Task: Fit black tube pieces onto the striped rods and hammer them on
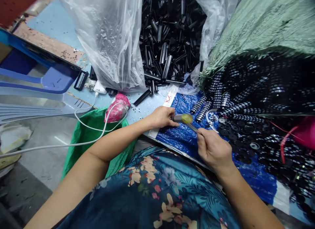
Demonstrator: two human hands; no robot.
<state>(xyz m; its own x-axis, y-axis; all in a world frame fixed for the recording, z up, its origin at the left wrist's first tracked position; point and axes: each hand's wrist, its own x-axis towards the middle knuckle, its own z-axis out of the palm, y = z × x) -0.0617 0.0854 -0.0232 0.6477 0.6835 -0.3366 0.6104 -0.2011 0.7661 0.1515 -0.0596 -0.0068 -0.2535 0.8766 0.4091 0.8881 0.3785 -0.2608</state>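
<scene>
The left hand (162, 117) rests on the blue tarp (182, 137) with its fingers closed around one end of a short dark tube (177, 117), which lies nearly flat, its long axis running left to right away from the fingertips. The right hand (213, 148), just to the right of and nearer the body than the tube, is clenched on a thin stick-like tool (193, 126) whose yellow tip (187, 118) meets the free end of the tube, so the tool slants up and leftward from the right fist toward the tube. The tube's open end therefore faces the right hand, and both hands are close together, with the left one actually carrying the piece. Whether the yellow tip is inside the tube or only touching its mouth cannot be told. Beyond the tube, farther from the body, a clear plastic bag (110, 41) spills a heap of black tubes (169, 35) onto the table. To the right of the tube lie stacked ringed black parts (216, 94) and loose black rings (236, 130), partly under a green cloth (265, 22). To the left of the tube a white cable (81, 122) curls past a pink bundle (118, 107) over a green bag (83, 137).
</scene>
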